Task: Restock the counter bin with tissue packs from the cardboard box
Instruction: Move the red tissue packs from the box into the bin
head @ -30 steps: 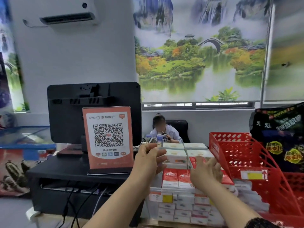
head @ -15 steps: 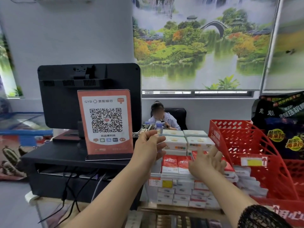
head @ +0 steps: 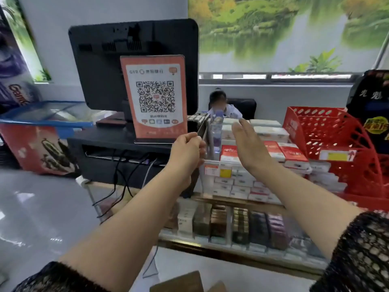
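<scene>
Bin (head: 210, 161) looks near full to me: tissue packs (head: 292, 152) are stacked above its clear front wall, red ones near, white ones far. Neither hand carries a pack atm. R hand (head: 250, 146) is flat, fingers straight, over the top layer w/ nothing in it. L hand (head: 186, 150) is curled by the bin's left wall; can't tell if it pinches the rim or nothing. Cardboard box (head: 179, 281) shows only as a brown flap at the near edge, contents hidden. I'd guess few packs left to add, maybe just squaring. In the way: water bottle (head: 216, 133) upright at the bin's left side, QR sign (head: 154, 95) just left, red basket (head: 336, 140) close on the right.
</scene>
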